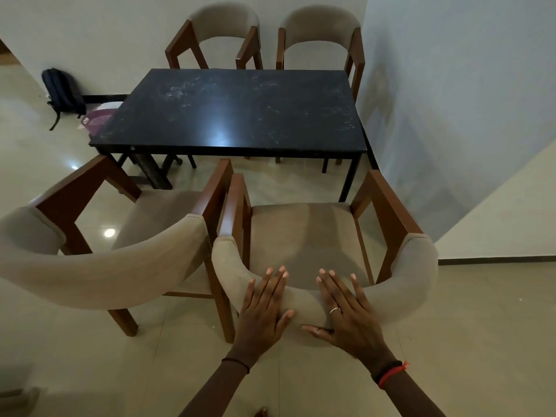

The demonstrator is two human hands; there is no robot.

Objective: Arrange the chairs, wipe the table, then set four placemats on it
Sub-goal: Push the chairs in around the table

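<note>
A black smudged table (234, 115) stands ahead. Right in front of me is a beige chair with brown wooden arms (301, 236), facing the table with a gap of floor between them. My left hand (264, 308) and my right hand (346, 308) lie flat on the top of its curved backrest, fingers spread, thumbs underneath. A second chair (99, 266) stands at its left, turned slightly and touching it arm to arm. Two more chairs, one on the left (222, 28) and one on the right (322, 28), stand at the table's far side by the wall.
A wall (451, 100) runs close along the table's right side. A dark backpack (63, 91) leans on the far wall at the left, with a purple and white item (96, 118) beside the table's left end. Tiled floor (451, 326) lies around me.
</note>
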